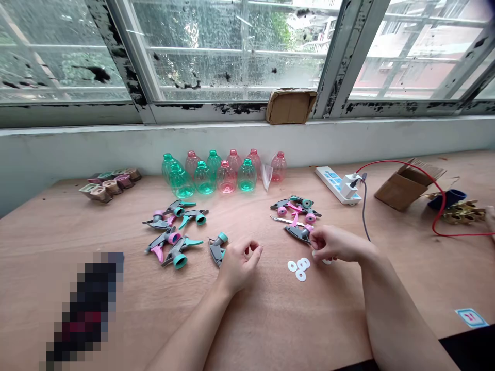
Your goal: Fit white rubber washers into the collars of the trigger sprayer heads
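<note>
Nearest us, at lower left, a pixelated dark shape [85, 309] lies on the plywood bench [255, 330], too blurred to name. Farther along, small beige and mauve plastic cups [110, 186] sit in a tight cluster. Grey trigger sprayer heads [174, 242] with teal nozzles and pink collars lie scattered, and glossy teal and pink plastic bottles [204, 178] stand close together behind them; one knock could send these light, round-shouldered shapes rolling. A lone sprayer head [217, 250] lies just beside our left hand [240, 265], its fingers loosely curled, thumb near the fingertips, nothing visibly held. Our right hand [334, 243] reaches down with fingers bunched, though we cannot tell if they pinch anything. Beneath them, thin white washers [298, 268] lie flat and could skid under a careless fingertip. A slim steel blade [288, 221] among a second sprayer heap [299, 206] could nick reaching knuckles. Farther right, a red cable [436, 206] trails from a white power strip [335, 184] past a cardboard box [406, 185], and could snag an arm.
</note>
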The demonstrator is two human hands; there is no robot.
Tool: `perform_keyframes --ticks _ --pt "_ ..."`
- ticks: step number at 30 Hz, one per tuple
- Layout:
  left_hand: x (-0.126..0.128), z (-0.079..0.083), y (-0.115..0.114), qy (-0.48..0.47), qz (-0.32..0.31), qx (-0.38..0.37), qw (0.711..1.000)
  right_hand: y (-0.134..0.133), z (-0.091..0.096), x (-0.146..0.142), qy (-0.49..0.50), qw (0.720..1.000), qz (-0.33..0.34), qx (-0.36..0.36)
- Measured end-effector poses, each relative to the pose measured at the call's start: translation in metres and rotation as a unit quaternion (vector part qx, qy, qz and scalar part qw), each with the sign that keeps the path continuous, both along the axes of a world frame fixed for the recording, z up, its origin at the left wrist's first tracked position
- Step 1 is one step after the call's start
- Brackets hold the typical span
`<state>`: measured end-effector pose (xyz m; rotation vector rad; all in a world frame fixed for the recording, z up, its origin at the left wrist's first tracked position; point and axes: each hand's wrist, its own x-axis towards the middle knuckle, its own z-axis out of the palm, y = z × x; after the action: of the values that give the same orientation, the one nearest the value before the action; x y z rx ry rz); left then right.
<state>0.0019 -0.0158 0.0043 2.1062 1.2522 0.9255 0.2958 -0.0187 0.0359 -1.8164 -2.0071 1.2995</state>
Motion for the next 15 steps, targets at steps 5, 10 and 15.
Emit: perform_keyframes --ticks 5,10,15 --pt "0.001 0.002 -0.001 0.097 0.079 0.075 0.989 0.001 0.002 -0.021 0.081 0.988 0.028 0.128" --pt "0.001 0.001 0.001 0.086 0.037 0.027 0.995 0.013 -0.025 -0.054 0.153 0.959 0.004 0.239" --pt "-0.003 0.006 0.004 -0.055 0.074 0.047 0.995 0.016 -0.044 -0.075 0.159 0.935 0.035 0.314"
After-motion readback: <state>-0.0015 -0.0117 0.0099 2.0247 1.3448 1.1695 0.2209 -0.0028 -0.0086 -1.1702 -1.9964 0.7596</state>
